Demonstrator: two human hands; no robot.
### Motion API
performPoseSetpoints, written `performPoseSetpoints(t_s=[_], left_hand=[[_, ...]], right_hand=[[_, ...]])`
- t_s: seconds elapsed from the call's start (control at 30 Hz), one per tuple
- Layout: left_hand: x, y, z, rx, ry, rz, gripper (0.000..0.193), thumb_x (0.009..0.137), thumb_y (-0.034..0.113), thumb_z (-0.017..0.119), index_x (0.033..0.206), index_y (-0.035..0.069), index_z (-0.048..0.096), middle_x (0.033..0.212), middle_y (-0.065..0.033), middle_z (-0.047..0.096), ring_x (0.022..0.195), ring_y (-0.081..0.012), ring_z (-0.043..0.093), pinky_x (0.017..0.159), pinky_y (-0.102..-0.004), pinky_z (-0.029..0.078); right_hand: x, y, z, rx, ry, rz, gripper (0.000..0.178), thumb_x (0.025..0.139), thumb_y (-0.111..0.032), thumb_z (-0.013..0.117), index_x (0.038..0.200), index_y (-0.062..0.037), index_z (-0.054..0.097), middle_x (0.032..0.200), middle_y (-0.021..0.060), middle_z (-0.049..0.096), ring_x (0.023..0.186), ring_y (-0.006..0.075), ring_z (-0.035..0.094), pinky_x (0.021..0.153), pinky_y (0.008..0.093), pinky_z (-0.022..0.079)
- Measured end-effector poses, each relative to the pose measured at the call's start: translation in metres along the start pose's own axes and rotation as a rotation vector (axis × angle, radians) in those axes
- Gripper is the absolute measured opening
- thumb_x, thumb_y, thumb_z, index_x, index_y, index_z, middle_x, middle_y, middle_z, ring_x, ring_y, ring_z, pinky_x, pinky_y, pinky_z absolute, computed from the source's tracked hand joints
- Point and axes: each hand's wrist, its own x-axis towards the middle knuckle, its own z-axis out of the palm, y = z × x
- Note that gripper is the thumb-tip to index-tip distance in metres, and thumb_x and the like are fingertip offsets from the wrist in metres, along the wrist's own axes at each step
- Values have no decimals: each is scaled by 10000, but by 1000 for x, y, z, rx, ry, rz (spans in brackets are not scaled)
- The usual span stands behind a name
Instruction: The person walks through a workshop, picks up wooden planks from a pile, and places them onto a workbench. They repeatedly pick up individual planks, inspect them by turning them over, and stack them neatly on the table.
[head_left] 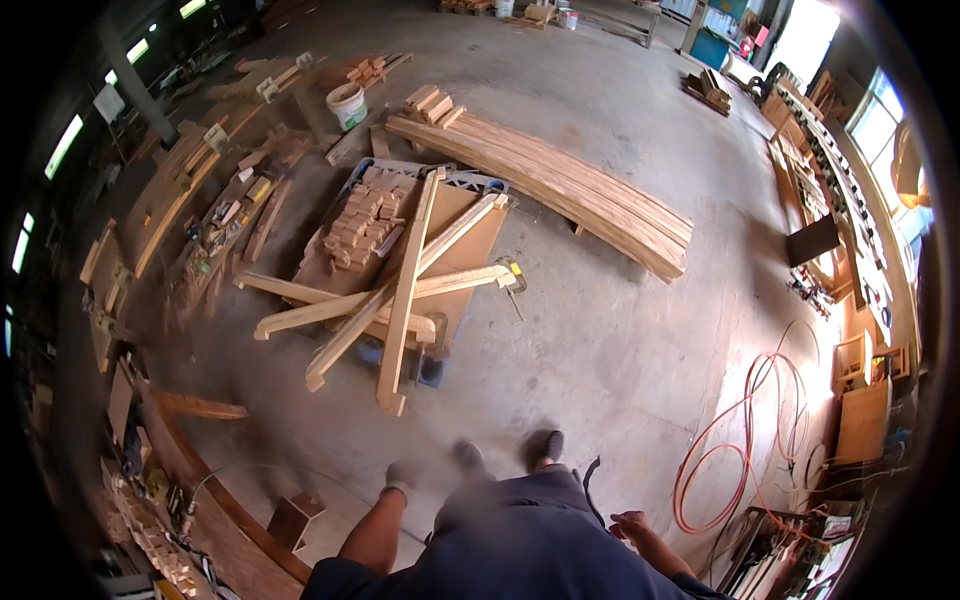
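My left hand (399,480) hangs at my side, its fingers smeared by blur, so what it holds, if anything, cannot be made out. On the other side, my right hand (630,524) is loosely curled beside my dark apron (530,540), and nothing shows in it. A black strap (591,485) dangles nearby. Ahead on the floor, several long wooden beams (411,290) with notched ends lie crossed over a brown board (462,270). A heap of short wood blocks (362,228) rests on the same low stack. Neither hand touches the wood.
Long planks (560,180) are stacked beyond the crossed beams, with a white bucket (347,106) to their left. An orange hose (745,440) coils on the floor at right. A small wooden box (295,520) stands near my left side. Benches with wood line both sides.
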Motion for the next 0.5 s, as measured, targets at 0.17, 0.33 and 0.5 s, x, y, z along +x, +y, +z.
performPoseSetpoints(t_s=[0.17,0.33,0.5], left_hand=[[13,33,30,130,-82,40,201,857,205,694,954,32,731,746,-43,687,596,-116,600,562,-290,487],[-8,144,53,530,-175,61,224,849,226,695,976,50,751,882,-91,741,799,-161,685,738,-292,518],[-8,227,105,291,-95,-337,205,842,205,688,990,79,754,886,-116,740,829,-162,695,770,-299,522]], right_hand=[[18,13,-13,135,4,10,233,908,-167,651,926,65,654,821,192,707,639,263,707,547,367,597],[50,22,-52,245,9,22,238,902,-174,651,858,59,663,759,172,705,580,228,685,510,341,573],[115,50,-127,202,-18,-44,275,913,-226,629,817,27,673,742,152,711,564,218,674,468,332,521]])
